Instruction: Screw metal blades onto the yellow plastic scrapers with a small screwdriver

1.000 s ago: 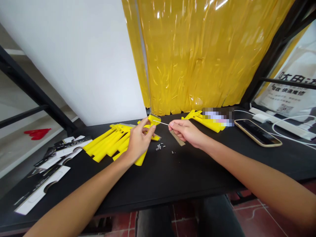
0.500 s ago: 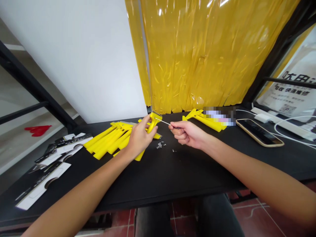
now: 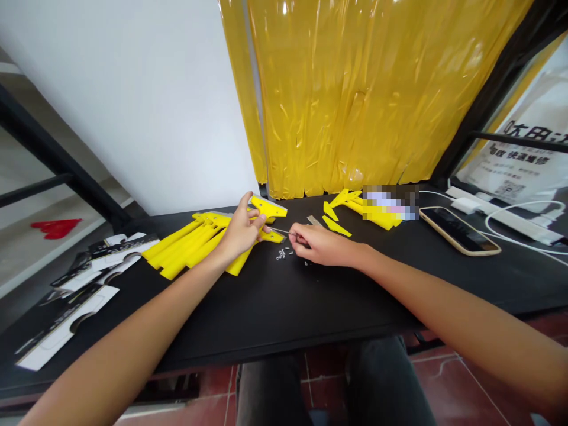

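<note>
My left hand (image 3: 242,231) grips a yellow scraper (image 3: 268,207), its wide head tilted up with a metal blade along the upper edge. Closed around a thin screwdriver (image 3: 280,231) is my right hand (image 3: 317,241), which hides most of the handle. The metal shaft points left toward the scraper; its tip is close to my left fingers, and I cannot tell if it touches a screw. Small loose screws (image 3: 281,254) lie on the black table below. Several more yellow scrapers (image 3: 186,242) are heaped beside and under my left hand.
Behind my right hand lie a metal blade (image 3: 314,220), a yellow flat piece (image 3: 337,226) and more yellow scrapers (image 3: 377,214). Cardboard sleeves (image 3: 71,325) are at left. A phone (image 3: 459,231) and a white power strip (image 3: 506,216) with cables sit at right. A yellow plastic curtain (image 3: 355,100) hangs behind.
The scraper has turned so its broad face shows. The screwdriver and right hand have moved slightly left and down, and the shaft now lies flatter. A blade and yellow flat pieces have come into sight.
</note>
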{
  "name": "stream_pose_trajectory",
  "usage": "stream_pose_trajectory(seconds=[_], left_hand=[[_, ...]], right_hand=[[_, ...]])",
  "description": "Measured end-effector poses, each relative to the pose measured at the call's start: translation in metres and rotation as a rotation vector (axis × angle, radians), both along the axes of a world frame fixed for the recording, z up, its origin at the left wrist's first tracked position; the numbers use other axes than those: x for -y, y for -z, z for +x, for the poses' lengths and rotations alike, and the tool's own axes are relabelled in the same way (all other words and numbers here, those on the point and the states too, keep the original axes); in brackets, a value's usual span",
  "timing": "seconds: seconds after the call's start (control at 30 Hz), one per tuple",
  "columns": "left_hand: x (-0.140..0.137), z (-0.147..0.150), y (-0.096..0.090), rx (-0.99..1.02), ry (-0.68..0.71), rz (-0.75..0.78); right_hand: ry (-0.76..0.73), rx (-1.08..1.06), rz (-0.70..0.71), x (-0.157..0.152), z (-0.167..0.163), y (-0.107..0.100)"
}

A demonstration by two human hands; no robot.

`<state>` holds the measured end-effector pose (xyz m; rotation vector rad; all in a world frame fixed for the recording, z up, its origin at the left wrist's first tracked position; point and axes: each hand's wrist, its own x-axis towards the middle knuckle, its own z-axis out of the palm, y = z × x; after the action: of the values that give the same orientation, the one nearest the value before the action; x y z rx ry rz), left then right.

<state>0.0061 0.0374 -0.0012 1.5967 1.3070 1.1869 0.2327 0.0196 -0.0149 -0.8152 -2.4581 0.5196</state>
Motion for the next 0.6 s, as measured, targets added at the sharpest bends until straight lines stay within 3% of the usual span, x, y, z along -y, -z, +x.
stream_pose_trajectory(seconds=[0.27,0.4,0.6], left_hand=[[-0.002,-0.005,0.003,-0.192,-0.078,0.044],[-0.004,-0.009,0.004,-0.367,-0.133,0.130],[-0.004,-0.011,0.006,-0.471,-0.069,0.167]], right_hand=[[-0.103,-0.014,0.111,-0.005,-0.014,0.019],[-0.045,0.032,0.118,-0.002,-0.016,0.016],[-0.020,0.032,0.093,-0.009,-0.002,0.011]])
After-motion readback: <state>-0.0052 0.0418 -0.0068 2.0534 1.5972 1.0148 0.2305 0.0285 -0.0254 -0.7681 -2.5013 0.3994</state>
